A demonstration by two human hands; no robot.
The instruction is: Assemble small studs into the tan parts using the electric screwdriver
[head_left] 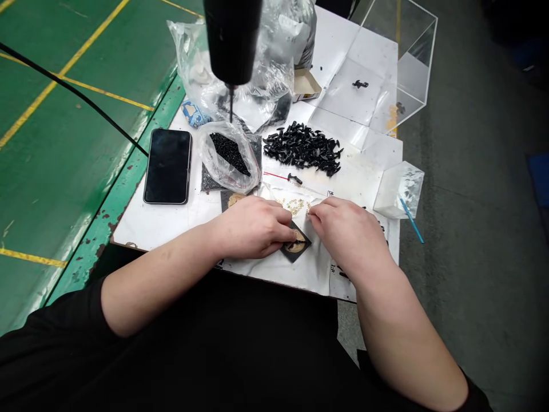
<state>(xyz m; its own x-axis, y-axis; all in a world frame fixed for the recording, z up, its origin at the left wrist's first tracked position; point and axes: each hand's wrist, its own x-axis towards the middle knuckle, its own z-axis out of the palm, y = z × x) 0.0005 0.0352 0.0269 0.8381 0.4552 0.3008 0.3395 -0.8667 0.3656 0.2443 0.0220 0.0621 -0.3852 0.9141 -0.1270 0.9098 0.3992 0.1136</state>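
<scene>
My left hand (259, 226) is closed, its thumb and fingertip at a small black part that lies on a dark square block (303, 247) with a round tan inset. Part of that block is hidden under the fingers. Opposite it, my right hand (349, 232) is closed in a pinch beside the small gold rings (295, 206); whatever sits between its fingertips is too small to make out. The rings lie scattered on white paper just beyond both hands. Farther off, a heap of small black plastic parts (302, 149) covers the table, with a single black part (294, 179) in front.
A black electric screwdriver (231, 46) hangs above the table, bit downward. Beneath it is an open bag of black screws (229, 151). A phone (168, 166) lies at left. Clear acrylic boxes (347, 91) stand at right, with a blue stick (412, 220) on a smaller container (397, 191).
</scene>
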